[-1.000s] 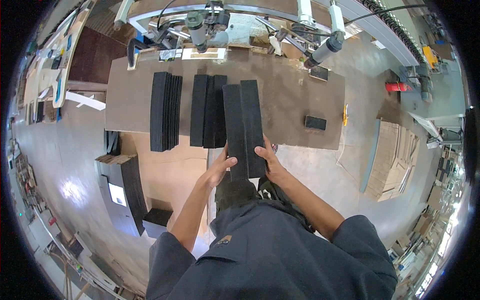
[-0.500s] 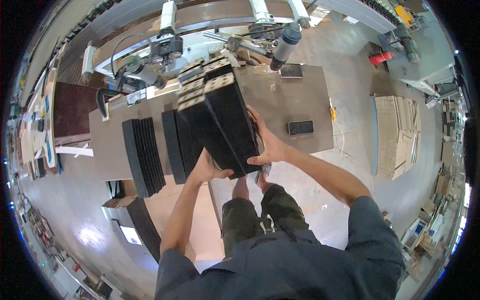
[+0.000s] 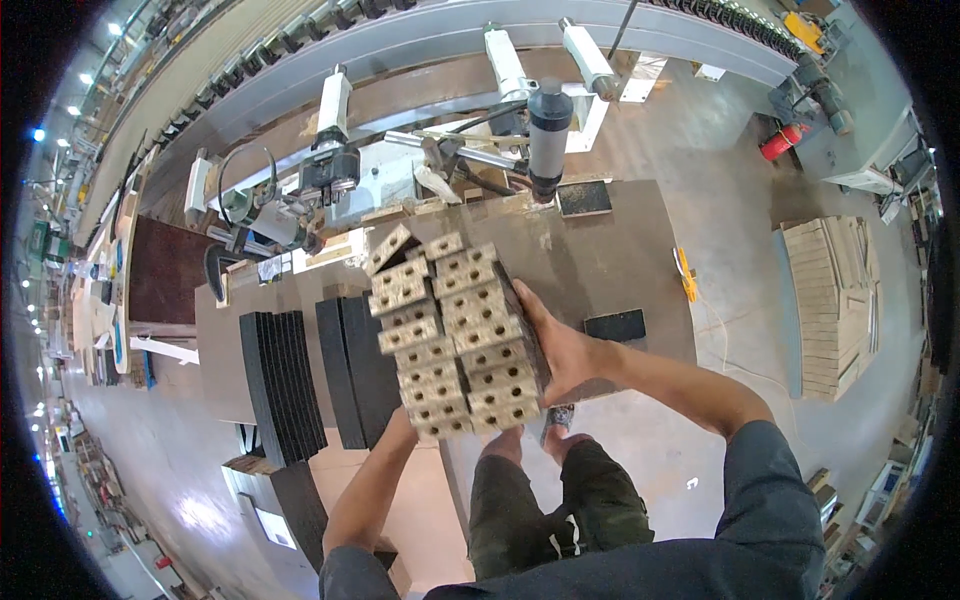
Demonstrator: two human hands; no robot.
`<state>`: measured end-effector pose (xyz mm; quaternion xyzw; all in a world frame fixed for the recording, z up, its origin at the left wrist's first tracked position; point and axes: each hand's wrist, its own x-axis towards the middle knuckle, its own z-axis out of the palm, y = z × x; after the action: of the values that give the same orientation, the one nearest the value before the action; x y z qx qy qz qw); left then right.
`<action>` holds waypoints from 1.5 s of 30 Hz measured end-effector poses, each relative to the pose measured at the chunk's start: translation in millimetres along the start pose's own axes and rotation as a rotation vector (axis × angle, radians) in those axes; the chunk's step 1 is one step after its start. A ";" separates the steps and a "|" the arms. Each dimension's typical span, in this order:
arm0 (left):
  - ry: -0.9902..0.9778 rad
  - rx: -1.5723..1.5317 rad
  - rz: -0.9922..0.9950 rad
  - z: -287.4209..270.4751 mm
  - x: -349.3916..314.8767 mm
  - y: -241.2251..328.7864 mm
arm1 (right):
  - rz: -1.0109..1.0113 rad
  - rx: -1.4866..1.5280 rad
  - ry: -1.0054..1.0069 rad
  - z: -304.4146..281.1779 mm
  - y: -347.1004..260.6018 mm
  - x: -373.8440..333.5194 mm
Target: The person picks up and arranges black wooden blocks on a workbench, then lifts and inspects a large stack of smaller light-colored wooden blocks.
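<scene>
Above the brown worktable, both hands hold up a two-column stack of black boards. Its pale end faces, each drilled with round holes, are turned up toward me. One board at the far left corner sits askew. My right hand is closed around the stack's right side, thumb toward the far end. Low on the left side, my left hand supports the stack; its fingers are hidden behind the boards. Left of the held stack, more black boards and a long row of black boards lie on the table.
A dark block lies to the right, another dark block farther back. Behind the table stands a machine with a grey cylinder. A clamp grips the left edge. Flat cardboard stands at right; a carton sits lower left.
The stack has tipped so its drilled ends now face me instead of the long black sides. It has come nearer to my body. My view has shifted, showing more of the machine.
</scene>
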<state>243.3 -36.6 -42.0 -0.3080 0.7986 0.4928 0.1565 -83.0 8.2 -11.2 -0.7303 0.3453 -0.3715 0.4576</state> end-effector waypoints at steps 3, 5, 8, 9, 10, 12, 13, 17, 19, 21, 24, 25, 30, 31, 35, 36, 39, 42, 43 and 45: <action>0.143 -0.062 0.118 10.9 3.3 -12.0 | -0.028 0.169 0.009 1.0 3.2 -4.6; 0.243 -0.100 0.225 21.0 4.2 -27.7 | -0.005 0.159 0.003 -1.4 -10.7 -5.5; 0.373 -0.130 0.421 34.7 13.7 -46.7 | -0.006 0.040 -0.006 -12.1 -17.2 -7.0; 0.414 -0.137 0.479 39.5 14.6 -51.7 | -0.045 0.056 0.005 -11.7 -19.7 -5.9; 0.438 -0.131 0.519 43.0 15.5 -57.8 | -0.084 0.074 0.014 -11.1 -22.4 -4.8; 0.467 -0.108 0.565 41.0 20.3 -63.3 | -0.088 0.010 0.019 -10.0 -24.6 -4.2; 0.441 -0.102 0.535 39.1 21.0 -61.5 | -0.096 0.066 0.022 -8.0 -22.8 -2.8; 0.425 -0.247 0.491 7.4 19.1 3.7 | 0.015 0.149 0.027 -17.7 -31.8 -10.8; 0.472 -0.039 0.541 14.8 20.2 -12.5 | -0.003 0.199 0.018 -10.3 -20.2 -9.5; 0.456 -0.027 0.464 18.4 17.5 -20.7 | 0.039 0.140 -0.020 -10.2 -21.9 -9.7; 0.290 -0.718 0.108 7.0 7.0 19.9 | 0.144 0.128 -0.045 -12.7 -3.0 -32.1; 0.315 -0.639 0.161 -2.4 -0.6 30.4 | 0.216 0.283 -0.032 -10.8 -10.5 -29.2; 0.384 -0.365 0.350 -7.7 6.0 33.6 | 0.268 0.665 0.220 14.2 -42.0 -25.6; 0.317 -0.459 0.254 -10.0 3.6 40.3 | 0.293 0.477 0.246 12.7 -72.8 -6.6; 0.360 -0.558 0.268 0.3 8.4 31.0 | 0.348 0.588 0.369 27.8 -96.0 0.3; 0.460 -0.307 0.377 6.8 11.1 16.7 | 0.342 0.646 0.377 32.8 -91.8 -0.3; 0.547 -0.042 0.544 -0.6 17.3 26.8 | 0.355 0.737 0.447 36.6 -84.5 -5.7; 0.514 -0.121 0.503 -7.3 10.4 37.8 | 0.355 0.811 0.492 40.7 -74.1 -7.4; 0.469 -0.219 0.424 -8.0 6.8 39.8 | 0.352 0.836 0.500 42.7 -71.6 -7.3; 0.463 -0.280 0.399 -11.4 4.3 46.1 | 0.350 0.878 0.526 44.9 -65.2 -6.6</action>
<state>210.8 -33.1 -7.2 -0.2679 0.7821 0.5356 -0.1722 -36.9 54.5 33.9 -0.2842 0.3769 -0.5692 0.6731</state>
